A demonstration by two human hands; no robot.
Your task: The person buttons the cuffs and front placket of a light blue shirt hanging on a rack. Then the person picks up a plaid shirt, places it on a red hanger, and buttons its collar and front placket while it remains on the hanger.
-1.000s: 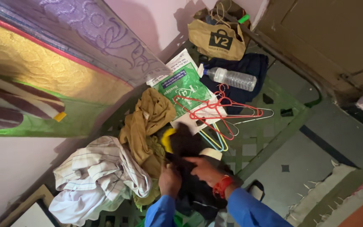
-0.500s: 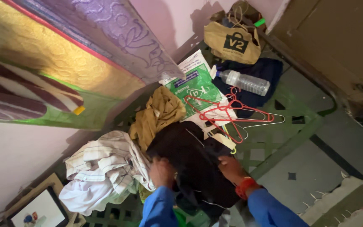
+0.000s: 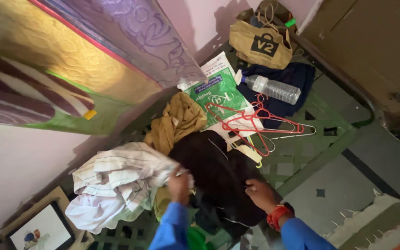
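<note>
A black garment (image 3: pixel 214 171) lies spread on the floor between my hands. My left hand (image 3: pixel 179 179) grips a corner of the white striped shirt (image 3: pixel 116 178) at the garment's left side. On the garment's right edge rests my right hand (image 3: pixel 260 193), fingers pressed to the dark cloth; a red band circles that wrist. Both my sleeves are blue. A mustard-brown cloth (image 3: pixel 174 122) lies crumpled just beyond the black garment.
Red, white and pale hangers (image 3: pixel 255 122) lie on a green-and-white plastic bag (image 3: pixel 214 90). A clear water bottle (image 3: pixel 274 89) rests on a navy cloth, a tan paper bag (image 3: pixel 260 44) behind it. A tablet (image 3: pixel 40 229) sits lower left; a mattress edge (image 3: pixel 116 41) leans above.
The black garment went from bunched in both hands to spread flat. My left hand moved off it and took hold of the striped shirt; my right hand shifted to the garment's right edge.
</note>
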